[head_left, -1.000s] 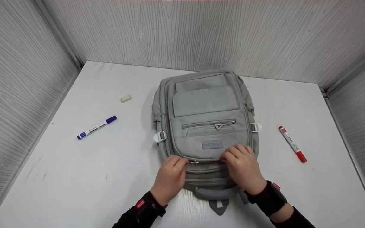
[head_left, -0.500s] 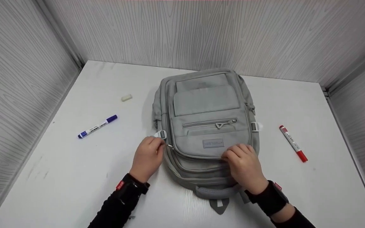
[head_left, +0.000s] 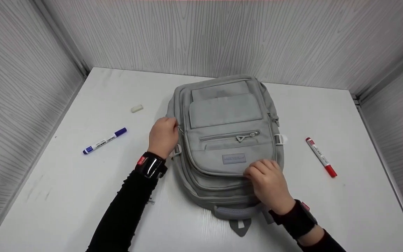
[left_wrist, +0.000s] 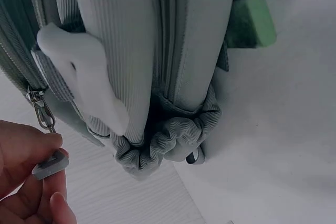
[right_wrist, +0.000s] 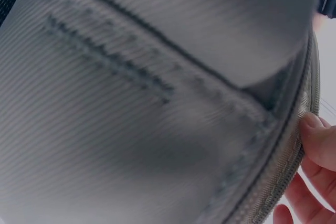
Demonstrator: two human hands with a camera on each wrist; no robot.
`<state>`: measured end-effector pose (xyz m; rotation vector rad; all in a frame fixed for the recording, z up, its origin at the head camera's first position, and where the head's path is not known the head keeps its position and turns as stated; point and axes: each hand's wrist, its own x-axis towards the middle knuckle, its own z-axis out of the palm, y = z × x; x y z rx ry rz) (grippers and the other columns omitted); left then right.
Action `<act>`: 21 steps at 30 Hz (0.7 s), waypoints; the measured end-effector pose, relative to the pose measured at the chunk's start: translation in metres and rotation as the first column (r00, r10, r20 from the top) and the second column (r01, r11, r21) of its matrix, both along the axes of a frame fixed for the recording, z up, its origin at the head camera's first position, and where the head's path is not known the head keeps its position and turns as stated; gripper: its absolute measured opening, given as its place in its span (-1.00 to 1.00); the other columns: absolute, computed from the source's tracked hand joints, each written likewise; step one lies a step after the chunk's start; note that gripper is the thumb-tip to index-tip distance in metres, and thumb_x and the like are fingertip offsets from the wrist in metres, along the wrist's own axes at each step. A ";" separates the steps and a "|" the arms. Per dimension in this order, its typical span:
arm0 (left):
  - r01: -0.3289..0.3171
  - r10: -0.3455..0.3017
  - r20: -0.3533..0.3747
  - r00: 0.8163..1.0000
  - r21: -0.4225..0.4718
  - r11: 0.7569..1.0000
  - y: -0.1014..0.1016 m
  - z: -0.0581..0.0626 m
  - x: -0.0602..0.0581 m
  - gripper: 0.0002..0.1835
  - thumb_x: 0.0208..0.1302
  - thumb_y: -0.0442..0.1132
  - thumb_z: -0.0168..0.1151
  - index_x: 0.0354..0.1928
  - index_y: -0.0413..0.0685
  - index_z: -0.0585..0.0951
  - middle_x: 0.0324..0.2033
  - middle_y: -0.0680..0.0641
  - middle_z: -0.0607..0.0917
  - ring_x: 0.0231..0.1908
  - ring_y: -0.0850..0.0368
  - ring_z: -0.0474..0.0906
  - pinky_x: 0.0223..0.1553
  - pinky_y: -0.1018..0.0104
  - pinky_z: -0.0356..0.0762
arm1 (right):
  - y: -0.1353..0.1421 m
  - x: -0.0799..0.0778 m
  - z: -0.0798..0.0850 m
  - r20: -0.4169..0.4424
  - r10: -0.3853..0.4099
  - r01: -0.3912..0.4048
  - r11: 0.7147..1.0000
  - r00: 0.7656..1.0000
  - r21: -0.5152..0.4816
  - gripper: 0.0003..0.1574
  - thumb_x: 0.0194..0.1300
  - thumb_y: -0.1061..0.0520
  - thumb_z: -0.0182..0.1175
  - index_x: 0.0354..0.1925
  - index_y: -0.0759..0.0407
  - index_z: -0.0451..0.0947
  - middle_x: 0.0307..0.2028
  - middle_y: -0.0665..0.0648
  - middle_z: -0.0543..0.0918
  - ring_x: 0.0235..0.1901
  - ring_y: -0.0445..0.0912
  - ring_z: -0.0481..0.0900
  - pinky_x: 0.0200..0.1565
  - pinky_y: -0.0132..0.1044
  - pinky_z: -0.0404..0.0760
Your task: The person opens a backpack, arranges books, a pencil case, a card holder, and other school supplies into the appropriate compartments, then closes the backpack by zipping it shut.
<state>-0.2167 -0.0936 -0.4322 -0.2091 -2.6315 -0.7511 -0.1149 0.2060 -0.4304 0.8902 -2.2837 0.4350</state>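
Note:
A grey backpack (head_left: 226, 112) lies front side up, its carry handle (head_left: 238, 212) toward me. At its left side my left hand (head_left: 164, 136) pinches a zipper pull (left_wrist: 51, 165); in the left wrist view the metal slider (left_wrist: 35, 95) sits on the zipper track above the fingers. My right hand (head_left: 267, 182) pinches the zipper-lined edge of the front compartment near the bottom right, thumb on the edge in the right wrist view. That compartment gapes along its lower edge; its inside is hidden. A white buckle (left_wrist: 86, 74) hangs near the left hand.
On the white table (head_left: 65, 196) a blue marker (head_left: 105, 141) and a whitish eraser-like block (head_left: 137, 108) lie left of the backpack. A red marker (head_left: 321, 157) lies to the right. Wood-grain panels (head_left: 201, 38) stand behind and at both sides.
My left hand has drawn the zipper pull from the bottom middle around the corner and up the backpack's left side, and the compartment gapes behind it. The right hand has stayed in place.

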 end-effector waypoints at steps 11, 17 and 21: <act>0.072 -0.075 0.123 0.990 0.028 0.997 -0.015 -0.002 0.006 -0.90 0.27 -0.35 0.29 -0.24 -0.26 0.64 -0.28 -0.24 0.71 -0.20 -0.17 0.65 -0.13 0.03 0.60 | 0.001 -0.001 0.008 0.061 0.012 -0.009 0.998 0.998 -0.056 -0.73 -0.01 0.40 0.42 -0.40 0.15 0.55 -0.42 0.07 0.58 -0.38 -0.05 0.51 -0.28 -0.21 0.45; -0.053 0.054 0.178 0.983 -0.013 0.999 -0.070 -0.010 0.008 -0.74 0.25 -0.24 0.34 -0.10 -0.27 0.67 -0.17 -0.28 0.73 -0.11 -0.24 0.63 -0.05 -0.06 0.58 | 0.000 -0.016 0.036 0.055 0.022 -0.015 0.992 0.998 -0.127 -0.72 0.02 0.46 0.37 -0.38 0.19 0.53 -0.42 0.10 0.55 -0.41 -0.04 0.56 -0.34 -0.22 0.51; -0.228 0.251 0.287 0.925 -0.111 0.967 -0.126 -0.023 0.008 -0.66 0.30 -0.30 0.22 0.07 -0.35 0.59 -0.03 -0.43 0.64 -0.02 -0.41 0.55 -0.01 -0.21 0.53 | -0.006 -0.029 0.056 -0.009 0.011 -0.012 0.988 1.000 -0.154 -0.74 0.05 0.46 0.35 -0.39 0.20 0.51 -0.44 0.12 0.53 -0.48 -0.04 0.55 -0.46 -0.20 0.50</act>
